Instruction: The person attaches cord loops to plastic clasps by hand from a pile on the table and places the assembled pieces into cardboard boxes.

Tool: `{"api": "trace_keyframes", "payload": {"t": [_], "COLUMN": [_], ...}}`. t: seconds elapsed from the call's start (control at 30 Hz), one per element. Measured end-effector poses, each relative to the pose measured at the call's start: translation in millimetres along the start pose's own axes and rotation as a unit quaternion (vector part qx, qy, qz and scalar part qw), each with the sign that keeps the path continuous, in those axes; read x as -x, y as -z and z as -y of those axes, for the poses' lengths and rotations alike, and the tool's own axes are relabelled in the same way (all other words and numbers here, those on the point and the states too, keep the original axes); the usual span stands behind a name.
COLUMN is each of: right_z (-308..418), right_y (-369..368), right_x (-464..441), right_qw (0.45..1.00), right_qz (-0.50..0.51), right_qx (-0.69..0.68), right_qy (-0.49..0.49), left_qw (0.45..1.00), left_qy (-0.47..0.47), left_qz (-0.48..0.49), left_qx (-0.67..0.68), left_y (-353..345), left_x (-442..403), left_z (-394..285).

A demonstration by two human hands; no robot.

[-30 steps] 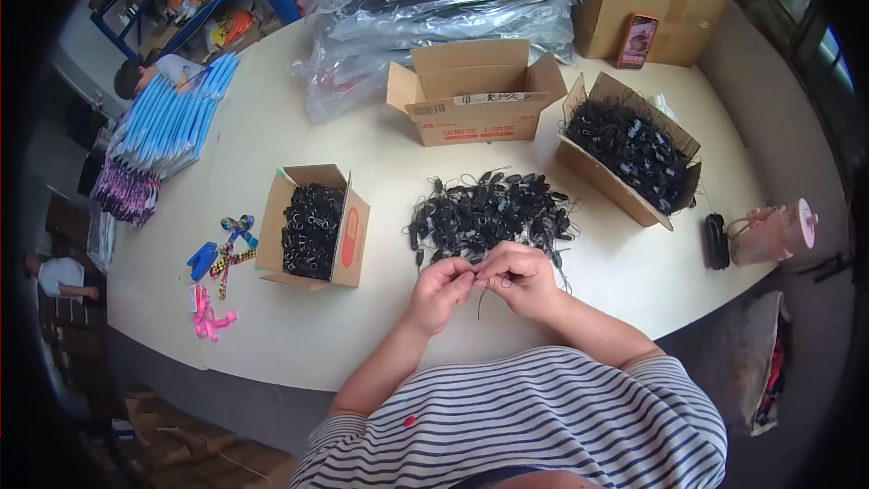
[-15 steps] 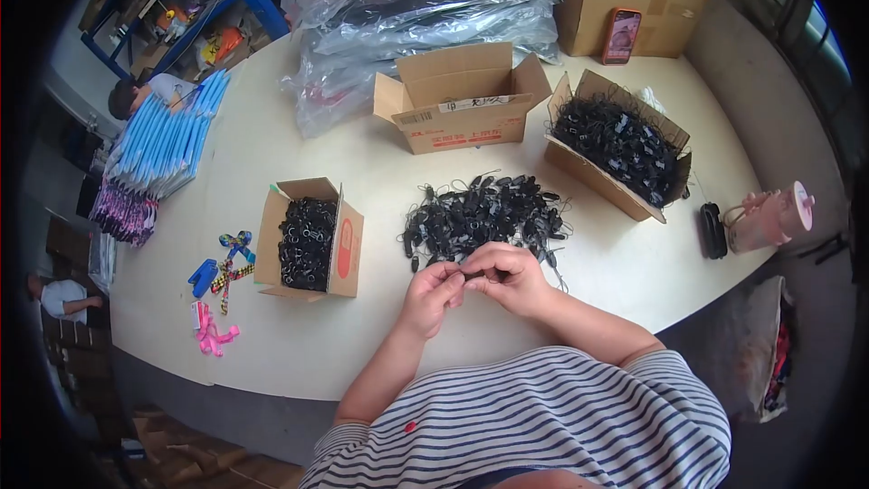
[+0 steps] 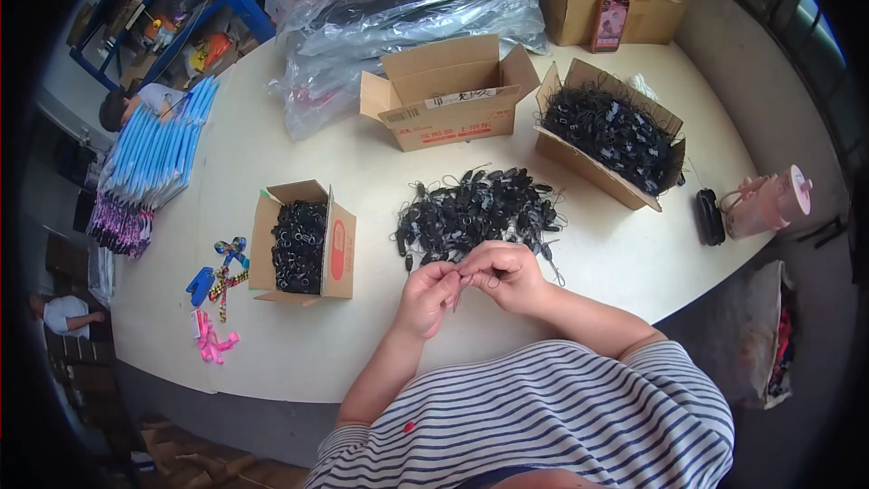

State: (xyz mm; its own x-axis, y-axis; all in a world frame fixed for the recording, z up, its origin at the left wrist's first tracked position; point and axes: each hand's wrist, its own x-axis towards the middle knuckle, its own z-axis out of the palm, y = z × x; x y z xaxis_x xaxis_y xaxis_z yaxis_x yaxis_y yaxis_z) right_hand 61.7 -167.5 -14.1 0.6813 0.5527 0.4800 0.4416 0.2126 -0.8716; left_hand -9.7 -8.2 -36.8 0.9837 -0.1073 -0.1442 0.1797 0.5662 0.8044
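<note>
The left hand [image 3: 429,299] and right hand [image 3: 509,279] are meeting at the fingertips, pinching a thin dark cord [image 3: 459,294] beside black looped pieces [image 3: 475,213], which are lying heaped on the surface [image 3: 389,163] between two filled cardboard boxes [image 3: 340,254].

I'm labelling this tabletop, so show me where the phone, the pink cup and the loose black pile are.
Phone [image 3: 611,25]: head view, middle of its lit screen.
Pink cup [image 3: 759,208]: head view, side of its body.
Loose black pile [image 3: 480,211]: head view, middle of the heap.
</note>
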Motion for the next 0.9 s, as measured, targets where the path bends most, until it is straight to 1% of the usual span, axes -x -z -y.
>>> {"api": "trace_keyframes", "payload": {"t": [0.17, 0.2, 0.27, 0.3, 0.43, 0.5, 0.53, 0.63, 0.77, 0.87, 0.9], "right_z": [2, 2, 0, 3, 1, 2, 0, -5, -12, -11, -12], "right_y": [-2, -2, 0, 1, 0, -1, -2, -4, -8, -5, -4], "right_x": [-1, -1, -3, -3, -5, -3, -3, -1, -1, -2, -2], "right_qw": [1.0, 1.0, 0.999, 1.0, 1.0, 1.0, 0.999, 0.996, 0.987, 0.982, 0.982], "right_qz": [-0.018, -0.017, -0.013, -0.007, -0.008, -0.005, -0.006, -0.023, -0.041, -0.046, -0.043], "right_qx": [-0.024, -0.01, 0.012, 0.012, 0.007, -0.022, -0.037, -0.064, -0.134, -0.117, -0.12], "right_qy": [0.008, 0.022, 0.043, 0.02, 0.03, -0.02, -0.024, -0.065, -0.074, -0.14, -0.137], "left_qw": [0.999, 0.999, 0.999, 1.0, 1.0, 0.999, 0.999, 0.998, 0.995, 0.991, 0.989], "left_qy": [-0.029, -0.03, -0.027, -0.02, 0.001, 0.011, 0.005, 0.008, 0.026, 0.056, 0.056], "left_qz": [-0.006, -0.006, -0.014, -0.014, -0.009, -0.018, -0.001, -0.022, -0.034, -0.039, -0.036], "left_qx": [-0.02, -0.023, -0.026, -0.016, 0.019, 0.032, 0.037, 0.06, 0.089, 0.115, 0.129], "left_y": [-2, -3, -2, -2, -2, -3, -1, -2, -6, -4, -4], "left_x": [1, 1, 1, 2, 1, 1, 1, 0, 0, -1, -1], "left_z": [0, 0, 1, 1, -1, -1, -1, 0, -3, -4, -4]}}
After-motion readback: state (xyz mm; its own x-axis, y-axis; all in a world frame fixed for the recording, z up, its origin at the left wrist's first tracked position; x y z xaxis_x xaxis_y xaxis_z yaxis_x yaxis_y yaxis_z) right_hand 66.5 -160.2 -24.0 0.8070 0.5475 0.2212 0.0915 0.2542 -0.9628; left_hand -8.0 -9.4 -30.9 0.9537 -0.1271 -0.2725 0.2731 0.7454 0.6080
